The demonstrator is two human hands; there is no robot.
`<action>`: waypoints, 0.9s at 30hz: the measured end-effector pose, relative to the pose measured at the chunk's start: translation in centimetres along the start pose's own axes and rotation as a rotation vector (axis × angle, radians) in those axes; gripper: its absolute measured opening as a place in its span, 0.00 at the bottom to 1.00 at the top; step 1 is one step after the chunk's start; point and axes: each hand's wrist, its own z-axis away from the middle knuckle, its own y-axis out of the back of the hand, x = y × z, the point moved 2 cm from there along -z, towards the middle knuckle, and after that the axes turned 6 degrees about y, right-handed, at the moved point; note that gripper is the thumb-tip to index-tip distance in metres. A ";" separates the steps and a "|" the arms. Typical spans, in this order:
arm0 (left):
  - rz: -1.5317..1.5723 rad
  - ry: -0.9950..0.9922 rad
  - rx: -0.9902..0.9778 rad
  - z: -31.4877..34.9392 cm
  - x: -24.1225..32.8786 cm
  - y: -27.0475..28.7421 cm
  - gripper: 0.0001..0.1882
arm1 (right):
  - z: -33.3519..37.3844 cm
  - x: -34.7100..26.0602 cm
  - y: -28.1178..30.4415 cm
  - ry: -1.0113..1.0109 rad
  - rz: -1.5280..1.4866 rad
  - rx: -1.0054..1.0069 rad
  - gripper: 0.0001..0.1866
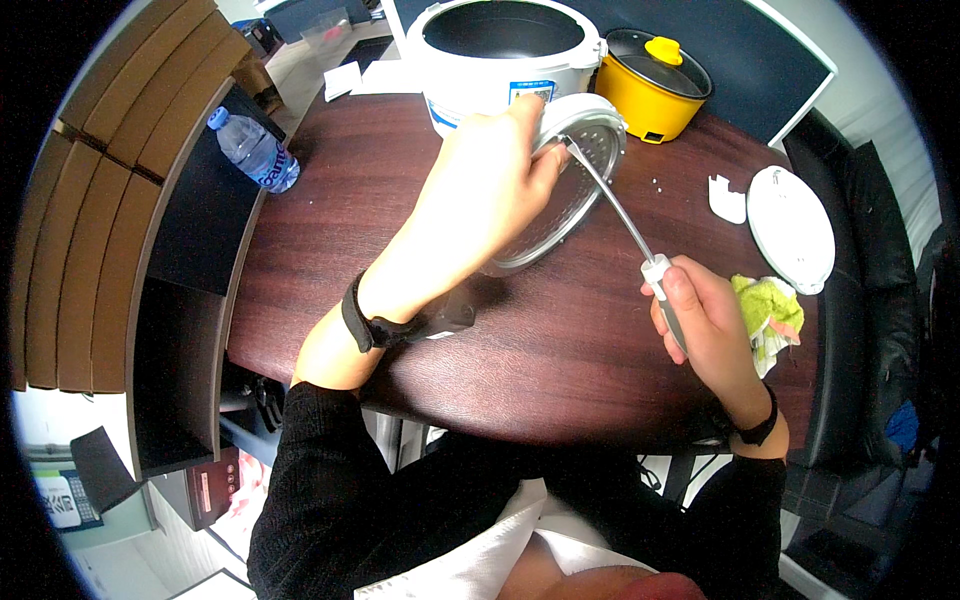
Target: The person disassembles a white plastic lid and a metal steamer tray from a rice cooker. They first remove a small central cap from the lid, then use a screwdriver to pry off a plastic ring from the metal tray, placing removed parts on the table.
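Observation:
My left hand (490, 175) grips the rim of a round silver-and-white cooker lid (545, 242) and holds it tilted up on edge over the table. The perforated metal side of the lid shows partly, and the hand covers some of it. In my right hand (708, 312) is a screwdriver (622, 212) with a grey and white handle. Its long shaft slants up to the lid, with the tip close to my left thumb. Whether the tip sits in a screw cannot be made out. Behind the lid stands a white cooker (455, 88), its top uncovered and a dark pot inside.
A yellow cooker (645, 98) with a glass lid stands at the back. On the right lie a white oval cover (790, 230), a white plastic piece (727, 200) and a green cloth (768, 308). A water bottle (255, 152) is left, beside cardboard boxes (110, 200). Small white bits (657, 185) dot the wooden table (480, 385).

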 end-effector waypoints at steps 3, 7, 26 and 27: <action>-0.024 0.008 -0.005 0.0 0.2 0.0 0.16 | -0.1 -0.5 0.7 0.037 0.278 0.059 0.14; 0.004 0.004 0.013 0.0 -0.1 0.0 0.15 | -0.3 -1.4 0.8 0.556 0.856 0.469 0.12; 0.015 0.016 0.007 -0.3 -0.2 0.1 0.15 | -0.6 -0.4 0.6 0.020 0.040 -0.005 0.19; 0.014 0.017 0.002 -0.3 -0.2 0.1 0.15 | -0.6 -0.4 0.5 0.022 0.031 -0.016 0.19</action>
